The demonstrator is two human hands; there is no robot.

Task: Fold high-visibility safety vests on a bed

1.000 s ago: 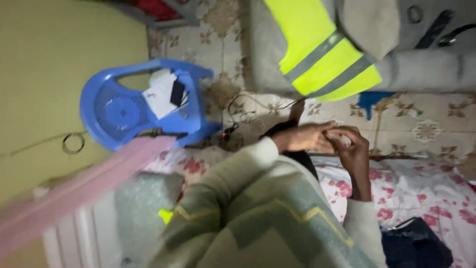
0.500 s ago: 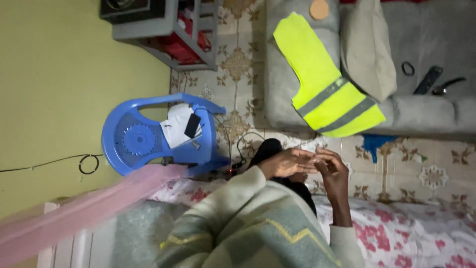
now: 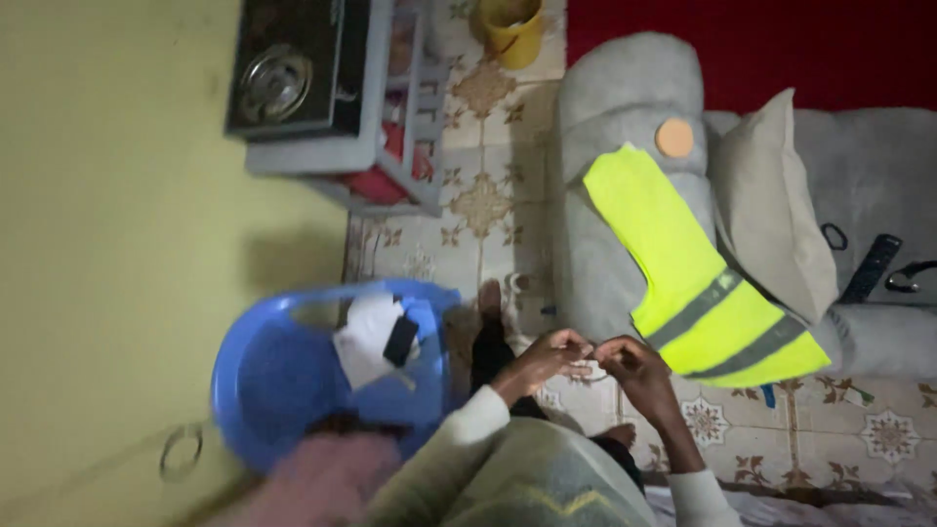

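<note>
Head view: left hand (image 3: 542, 356) and right hand (image 3: 630, 363) fingertips touching.

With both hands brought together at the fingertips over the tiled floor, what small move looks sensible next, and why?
Probably keep the left hand and right hand pinched together and steady. Their fingertips meet over the tiled floor, but whatever sits between them is too small to make out, and the blue plastic chair lies off to the side.

Glossy blue plastic chair (image 3: 293, 381), cloth vest (image 3: 698, 273)

A blue plastic chair (image 3: 293, 381) beside the yellow wall (image 3: 117, 244) — a hi-vis vest (image 3: 698, 273) draped over the grey sofa (image 3: 625, 107).
</note>
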